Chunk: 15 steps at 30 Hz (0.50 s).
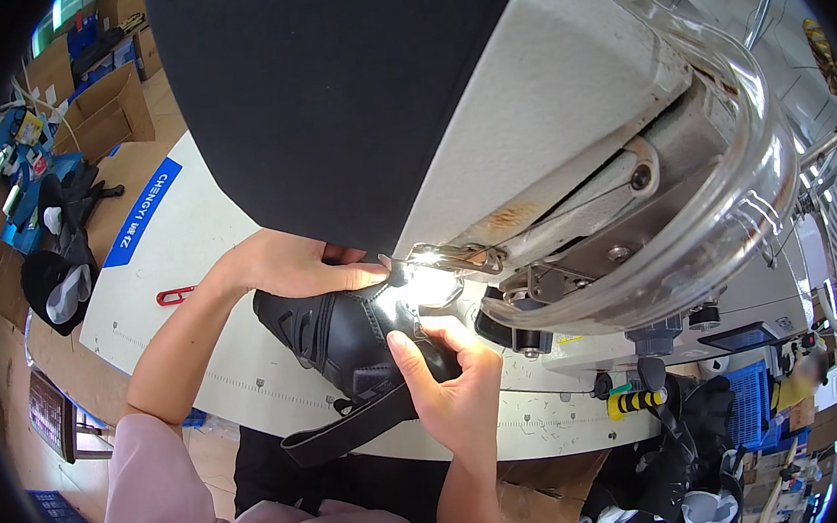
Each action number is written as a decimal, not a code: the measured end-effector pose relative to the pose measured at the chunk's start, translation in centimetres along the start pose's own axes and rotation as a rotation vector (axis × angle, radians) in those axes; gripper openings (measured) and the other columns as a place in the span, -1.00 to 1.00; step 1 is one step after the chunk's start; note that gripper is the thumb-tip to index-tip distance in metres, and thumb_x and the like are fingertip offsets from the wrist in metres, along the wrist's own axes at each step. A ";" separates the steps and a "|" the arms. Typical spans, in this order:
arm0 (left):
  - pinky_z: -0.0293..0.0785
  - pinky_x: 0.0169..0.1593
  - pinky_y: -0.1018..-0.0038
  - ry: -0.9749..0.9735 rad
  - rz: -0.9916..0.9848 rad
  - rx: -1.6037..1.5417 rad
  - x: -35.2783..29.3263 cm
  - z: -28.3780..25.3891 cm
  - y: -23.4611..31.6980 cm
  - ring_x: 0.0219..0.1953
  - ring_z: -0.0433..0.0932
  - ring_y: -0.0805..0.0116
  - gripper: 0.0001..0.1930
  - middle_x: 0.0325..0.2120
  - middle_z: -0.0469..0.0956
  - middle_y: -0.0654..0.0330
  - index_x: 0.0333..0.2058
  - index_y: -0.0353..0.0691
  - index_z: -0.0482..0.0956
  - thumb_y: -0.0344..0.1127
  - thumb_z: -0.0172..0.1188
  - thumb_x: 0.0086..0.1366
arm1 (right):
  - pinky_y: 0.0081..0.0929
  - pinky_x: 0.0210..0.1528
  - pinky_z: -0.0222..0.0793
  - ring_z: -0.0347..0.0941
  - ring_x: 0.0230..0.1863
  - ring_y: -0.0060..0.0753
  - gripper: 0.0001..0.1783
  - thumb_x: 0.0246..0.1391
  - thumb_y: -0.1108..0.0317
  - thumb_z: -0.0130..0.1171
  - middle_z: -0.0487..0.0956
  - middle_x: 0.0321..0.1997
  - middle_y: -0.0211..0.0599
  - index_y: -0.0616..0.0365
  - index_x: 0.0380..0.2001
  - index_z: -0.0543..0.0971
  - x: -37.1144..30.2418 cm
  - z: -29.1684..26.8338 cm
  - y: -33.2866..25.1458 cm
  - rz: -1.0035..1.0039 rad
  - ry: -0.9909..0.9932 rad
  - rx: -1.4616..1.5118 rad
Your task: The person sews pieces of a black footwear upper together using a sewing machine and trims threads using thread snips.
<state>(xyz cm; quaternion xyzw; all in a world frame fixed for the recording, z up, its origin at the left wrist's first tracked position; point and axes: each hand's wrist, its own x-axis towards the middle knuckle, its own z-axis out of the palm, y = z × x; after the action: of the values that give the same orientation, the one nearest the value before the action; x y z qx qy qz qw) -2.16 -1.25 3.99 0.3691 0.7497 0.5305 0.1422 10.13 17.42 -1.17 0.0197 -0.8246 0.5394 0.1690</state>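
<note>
A black moulded piece with ribbed, shiny surfaces [331, 332], which looks like a protective pad, lies under the head of a white sewing machine [563, 103]. A wide black elastic strap [353, 429] hangs from its near side. My left hand [306, 265] grips the far edge, its thumb pressed flat on the piece and its other fingers mostly hidden. Nearer to me, my right hand [453, 382] pinches the right edge between thumb and forefinger. Bright lamp light washes out the spot between my hands, beside the presser foot, so the needle cannot be made out.
A curved clear guard [733, 266] and a large dark panel [327, 101] stand close above my hands. On the white table [232, 394] lie a red tool [175, 295] and a yellow-black striped roll [636, 402]. Black pieces are heaped left [64, 250] and right [670, 458].
</note>
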 end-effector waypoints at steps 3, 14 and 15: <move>0.26 -0.48 0.56 0.020 -0.075 0.080 -0.1 -0.1 0.1 -0.59 0.28 0.51 -0.72 -0.65 0.36 0.37 -0.40 -0.22 0.61 -0.11 0.35 0.13 | -0.69 -0.39 0.30 0.38 -0.47 -0.73 -0.81 0.00 0.40 0.30 0.57 -0.52 -0.39 0.34 -0.40 0.58 0.1 -0.3 -0.1 0.029 -0.017 0.012; 0.17 -0.54 0.55 0.163 -0.045 0.159 -0.8 1.4 -0.3 -0.63 0.21 0.51 -0.77 -0.69 0.26 0.36 -0.44 -0.23 0.50 -0.24 0.33 0.11 | -0.70 -0.35 0.32 0.39 -0.42 -0.73 -0.80 -0.02 0.40 0.32 0.59 -0.48 -0.40 0.34 -0.37 0.60 0.9 -1.0 0.7 0.001 -0.017 0.120; 0.17 -0.54 0.55 0.168 -0.031 0.147 -0.8 1.5 -0.3 -0.63 0.21 0.51 -0.77 -0.69 0.26 0.36 -0.44 -0.23 0.50 -0.24 0.33 0.11 | -0.69 -0.34 0.32 0.39 -0.42 -0.72 -0.80 -0.02 0.40 0.32 0.59 -0.47 -0.39 0.34 -0.38 0.59 0.8 -1.1 0.7 0.046 -0.042 0.117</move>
<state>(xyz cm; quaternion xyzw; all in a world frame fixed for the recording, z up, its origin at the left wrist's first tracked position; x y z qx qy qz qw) -0.80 -0.85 2.97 0.3212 0.8015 0.5009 0.0598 9.47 18.82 -1.16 0.0219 -0.7952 0.5901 0.1377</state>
